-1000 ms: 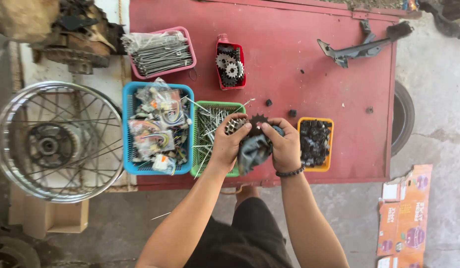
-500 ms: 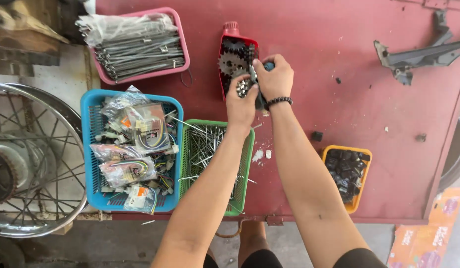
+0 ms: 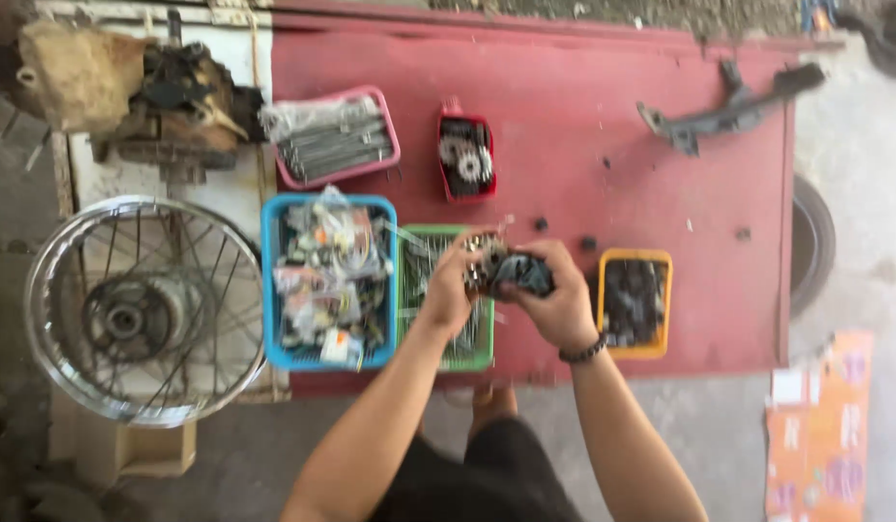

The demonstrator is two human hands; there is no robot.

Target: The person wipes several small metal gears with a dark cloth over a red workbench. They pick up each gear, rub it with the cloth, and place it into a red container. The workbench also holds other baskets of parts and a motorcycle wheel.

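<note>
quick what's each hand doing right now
Left hand: closed on a small metal gear.
Right hand: closed on a dark rag, held against the gear.

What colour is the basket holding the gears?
Red; the small gear basket shows clearly in the head view.

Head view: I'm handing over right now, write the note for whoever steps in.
Left hand: fingers closed on a small gear, held over the green basket.
Right hand: gripping a dark cloth against that gear.
Around: red tray holds more gears; yellow tray holds dark small parts; blue basket bagged parts; pink tray spokes.
Done: gear is in hand with cloth on it.
Left: how clean it is can't be judged; picture is blurred.
</note>
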